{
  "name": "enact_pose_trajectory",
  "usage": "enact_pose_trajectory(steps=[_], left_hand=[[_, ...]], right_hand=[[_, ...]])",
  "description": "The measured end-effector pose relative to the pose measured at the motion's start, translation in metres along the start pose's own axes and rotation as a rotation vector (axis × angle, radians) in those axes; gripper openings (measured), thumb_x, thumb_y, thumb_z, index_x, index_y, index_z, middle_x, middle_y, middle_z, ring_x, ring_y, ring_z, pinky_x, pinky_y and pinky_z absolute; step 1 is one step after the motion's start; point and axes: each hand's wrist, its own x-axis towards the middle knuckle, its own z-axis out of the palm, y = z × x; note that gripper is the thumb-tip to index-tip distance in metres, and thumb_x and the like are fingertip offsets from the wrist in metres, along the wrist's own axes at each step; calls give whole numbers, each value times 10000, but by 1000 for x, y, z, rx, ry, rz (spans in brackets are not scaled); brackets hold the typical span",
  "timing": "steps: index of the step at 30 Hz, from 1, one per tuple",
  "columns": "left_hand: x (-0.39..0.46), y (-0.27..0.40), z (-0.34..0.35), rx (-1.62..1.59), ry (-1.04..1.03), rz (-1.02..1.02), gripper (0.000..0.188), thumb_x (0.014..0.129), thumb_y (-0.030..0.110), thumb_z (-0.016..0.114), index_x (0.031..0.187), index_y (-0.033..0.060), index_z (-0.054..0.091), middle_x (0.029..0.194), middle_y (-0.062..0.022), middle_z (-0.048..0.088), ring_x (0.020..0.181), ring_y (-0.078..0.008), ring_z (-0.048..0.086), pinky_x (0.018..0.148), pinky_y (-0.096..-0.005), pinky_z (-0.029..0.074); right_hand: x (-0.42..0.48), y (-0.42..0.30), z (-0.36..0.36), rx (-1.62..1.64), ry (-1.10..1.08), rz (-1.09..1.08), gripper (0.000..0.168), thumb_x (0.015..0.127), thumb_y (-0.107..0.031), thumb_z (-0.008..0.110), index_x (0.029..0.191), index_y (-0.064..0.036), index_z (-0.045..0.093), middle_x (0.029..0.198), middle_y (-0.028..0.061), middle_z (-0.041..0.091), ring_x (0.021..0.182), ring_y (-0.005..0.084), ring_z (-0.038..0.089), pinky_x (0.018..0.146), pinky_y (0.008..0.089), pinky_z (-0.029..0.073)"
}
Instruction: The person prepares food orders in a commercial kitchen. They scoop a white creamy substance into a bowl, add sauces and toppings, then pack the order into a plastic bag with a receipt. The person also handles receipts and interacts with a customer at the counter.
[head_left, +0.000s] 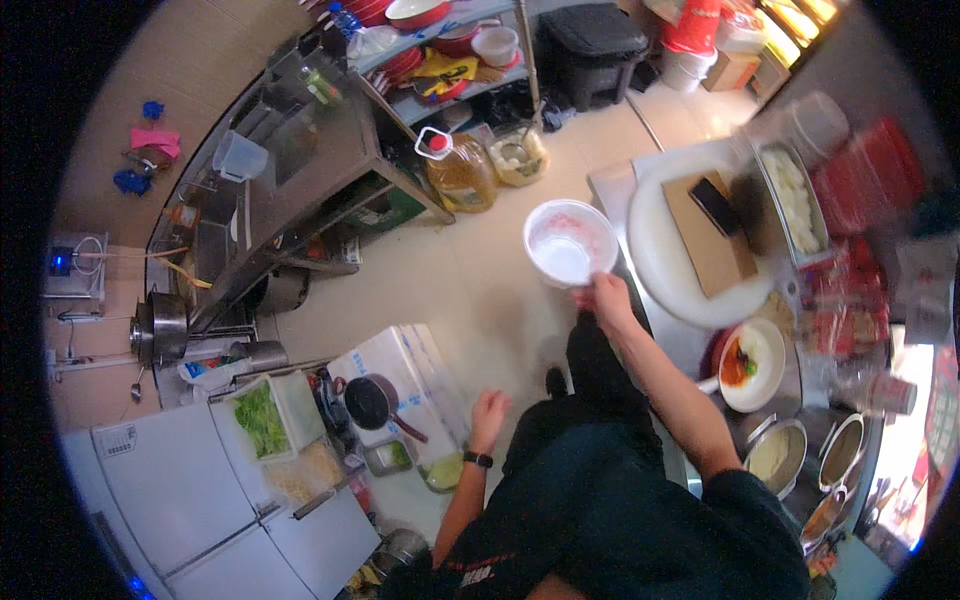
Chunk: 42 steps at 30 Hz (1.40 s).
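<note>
A white plastic tub (566, 259) with reddish smears inside hangs from my right hand (606, 296), which grips its near rim. It is tilted enough to show its inside, above the floor beside the steel counter (649, 270). My left hand (490, 414) is loosely curled at the other side of my body, above a black wristband. Nothing shows in it, but its fingers are too blurred to make out. Left of that hand a small dark saucepan (371, 403) rests on a white foam box (427, 375).
A round white cutting board (652, 225) bears cardboard (694, 247) and a phone (714, 206). Nearby sits a white-lined pan (769, 367) of food. An oil jug (461, 180) stands on the floor by a shelf (450, 97). Greens (260, 421) fill a container on the white fridge (172, 472).
</note>
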Motion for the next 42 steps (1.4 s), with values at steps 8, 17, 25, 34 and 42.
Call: enact_pose_trajectory(steps=[8,17,25,34,42], left_hand=[[83,-113,-50,180,212,-497,275,864,258,514,764,12,585,680,-99,615,628,-245,579,589,-368,455],[182,91,-20,121,275,-755,239,884,238,483,815,33,584,689,-95,610,600,-231,573,556,-365,453],[284,142,-94,429,14,-642,216,902,220,455,861,51,583,698,-91,605,575,-218,567,527,-362,452],[571,212,-159,570,-464,-170,156,906,183,491,856,48,552,732,-84,608,582,-194,580,493,-315,454],[715,328,-30,996,-890,255,216,899,191,512,788,13,562,678,-71,596,603,-148,547,565,-302,458]], right_hand=[[431,-154,175,-229,-25,-144,346,883,-258,463,999,58,541,850,140,614,639,245,658,519,334,543],[736,-260,314,-654,230,-350,490,849,-388,483,857,66,666,788,228,668,777,371,667,737,404,522],[769,-172,217,-724,100,-171,369,915,-339,477,701,-83,637,599,45,602,553,154,595,525,337,485],[345,-157,103,192,309,247,386,948,-398,487,827,-54,613,814,74,642,690,150,594,574,272,477],[115,-93,-38,665,1506,-402,334,929,-394,529,821,-78,551,712,23,586,615,104,561,546,254,438]])
